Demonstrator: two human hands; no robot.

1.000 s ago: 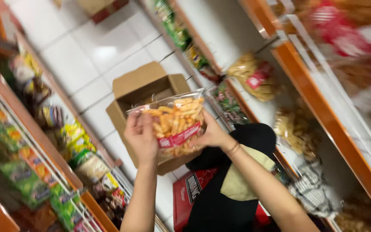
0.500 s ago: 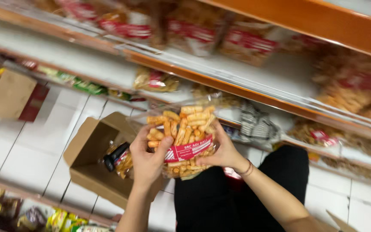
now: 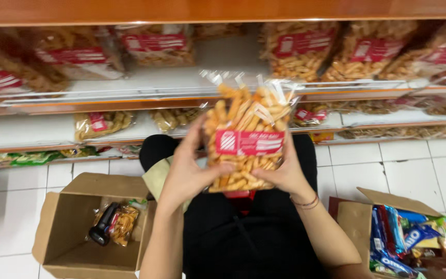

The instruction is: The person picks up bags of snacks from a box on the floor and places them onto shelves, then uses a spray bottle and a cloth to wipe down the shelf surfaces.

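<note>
Snack bag: clear bag of orange stick snacks [image 3: 246, 142] with a red label, held up in front of the chest, between the lap and the shelves, label facing the camera
Left hand: left hand [image 3: 189, 173] grips the bag's left edge and lower corner, thumb across the front, fingers wrapped behind
Right hand: right hand [image 3: 285, 173] cups the lower right corner, closed on the bag from beneath
Grip advice: the sticks look brittle, so hold by the edges and the bottom seam, not by squeezing the middle; the crimped top stays upright
Lap: dark clothing [image 3: 249, 232] directly below the bag; person sits on the white tiled floor [image 3: 388, 165]
Left box: open cardboard box [image 3: 63, 227] beside the left knee, holding one small snack pack [image 3: 124, 223] and a dark handheld device [image 3: 101, 230]
Right box: second carton [image 3: 357, 222] by the right knee, packed with blue biscuit packs [image 3: 393, 232]
Lower shelf: low shelf [image 3: 37, 134] just beyond the bag, thinly stocked
Upper shelf: upper shelf [image 3: 181, 82] holds similar bags [image 3: 298, 49], labels forward; match that facing
</note>
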